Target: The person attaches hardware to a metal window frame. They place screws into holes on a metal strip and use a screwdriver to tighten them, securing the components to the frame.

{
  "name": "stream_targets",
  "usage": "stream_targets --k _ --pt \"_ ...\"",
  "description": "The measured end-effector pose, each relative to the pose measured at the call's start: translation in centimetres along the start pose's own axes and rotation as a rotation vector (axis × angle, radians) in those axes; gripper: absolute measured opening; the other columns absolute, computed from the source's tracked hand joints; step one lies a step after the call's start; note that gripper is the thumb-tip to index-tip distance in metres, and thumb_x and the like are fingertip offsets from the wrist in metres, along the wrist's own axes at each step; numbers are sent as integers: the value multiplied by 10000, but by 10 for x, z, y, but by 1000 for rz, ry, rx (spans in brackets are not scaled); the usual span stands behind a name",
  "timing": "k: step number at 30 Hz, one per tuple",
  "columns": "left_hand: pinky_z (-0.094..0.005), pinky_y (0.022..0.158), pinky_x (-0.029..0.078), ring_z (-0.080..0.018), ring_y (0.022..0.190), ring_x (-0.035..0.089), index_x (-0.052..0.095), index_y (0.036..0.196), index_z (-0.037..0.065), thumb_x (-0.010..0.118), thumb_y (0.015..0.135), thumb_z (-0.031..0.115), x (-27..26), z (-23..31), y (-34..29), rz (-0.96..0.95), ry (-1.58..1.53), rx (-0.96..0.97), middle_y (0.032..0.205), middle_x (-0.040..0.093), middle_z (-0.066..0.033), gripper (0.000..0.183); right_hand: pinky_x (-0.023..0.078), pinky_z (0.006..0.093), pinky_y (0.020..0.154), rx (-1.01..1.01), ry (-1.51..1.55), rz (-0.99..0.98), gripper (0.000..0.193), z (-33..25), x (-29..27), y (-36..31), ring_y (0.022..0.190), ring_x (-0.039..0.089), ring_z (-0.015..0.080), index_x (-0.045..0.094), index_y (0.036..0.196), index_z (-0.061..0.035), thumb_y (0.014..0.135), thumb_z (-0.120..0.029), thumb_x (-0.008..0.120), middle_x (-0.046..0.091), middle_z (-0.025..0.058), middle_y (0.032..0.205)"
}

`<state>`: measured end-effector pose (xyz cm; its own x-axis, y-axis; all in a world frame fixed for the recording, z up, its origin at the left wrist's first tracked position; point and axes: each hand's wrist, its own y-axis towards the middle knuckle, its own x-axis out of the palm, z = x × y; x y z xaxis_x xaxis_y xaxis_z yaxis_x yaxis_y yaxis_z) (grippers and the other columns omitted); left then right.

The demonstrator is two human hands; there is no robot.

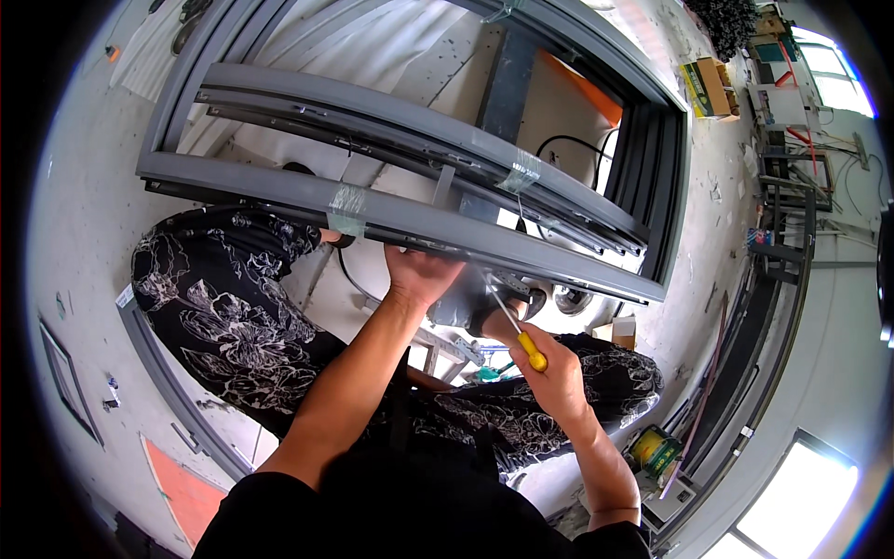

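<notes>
A large grey metal window frame [279,189] with several parallel rails lies across the space before me. My left hand [424,273] is closed against the underside of its nearest rail, with the fingertips partly hidden there. In my right hand [556,376] is a screwdriver [532,352] with a yellow handle. Its thin shaft points up and left, and the tip is close to a small dark metal fitting [510,282] below the rail, to the right of my left hand. Whether the tip touches the fitting, I cannot tell. Clear tape [348,207] is wrapped round the near rail.
My legs in dark patterned trousers [237,317] are spread on both sides of my hands. An open cardboard box [715,88] stands at the far right. Long dark metal profiles [759,326] lie along the right side, near a green and yellow reel [656,451].
</notes>
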<state>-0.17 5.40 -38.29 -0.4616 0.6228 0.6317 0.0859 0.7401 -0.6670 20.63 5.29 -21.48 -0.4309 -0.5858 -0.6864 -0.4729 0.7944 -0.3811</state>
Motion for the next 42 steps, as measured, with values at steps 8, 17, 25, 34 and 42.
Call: stream_targets --k 8,17,25,34,42 --pt "-538 1059 374 -333 1194 526 682 1061 105 561 841 530 1 0 0 7 -17 -11 1232 617 -121 494 532 367 662 -21 -40 12 364 1 0 0 785 662 376 620 1162 -36 846 -172 738 679 188 896" --pt "-521 1055 377 -319 1177 539 689 1042 116 556 841 534 -1 0 2 5 -12 -7 1208 633 -107 483 529 387 651 -68 -63 -8 381 0 -3 1 772 660 379 617 1165 -32 834 -169 746 675 188 858" --pt "-510 1057 373 -311 1177 538 692 1031 125 550 843 535 3 -1 0 28 3 -2 1200 638 -98 473 530 386 649 -77 -75 -1 384 -2 -3 2 772 664 371 619 1163 -34 826 -164 751 678 183 863" --pt "-489 1034 386 -303 1141 550 693 1015 131 539 840 551 5 -3 -2 24 37 -5 1170 643 -94 480 513 398 622 -300 -305 50 395 9 19 -8 703 638 312 591 1169 -33 829 -177 733 644 124 756" --pt "-497 966 439 -296 1049 580 680 980 116 580 821 523 2 0 3 80 46 3 1079 645 -93 448 477 362 588 -462 -592 173 468 57 71 -23 623 576 219 552 1219 -20 830 -218 720 542 39 667"
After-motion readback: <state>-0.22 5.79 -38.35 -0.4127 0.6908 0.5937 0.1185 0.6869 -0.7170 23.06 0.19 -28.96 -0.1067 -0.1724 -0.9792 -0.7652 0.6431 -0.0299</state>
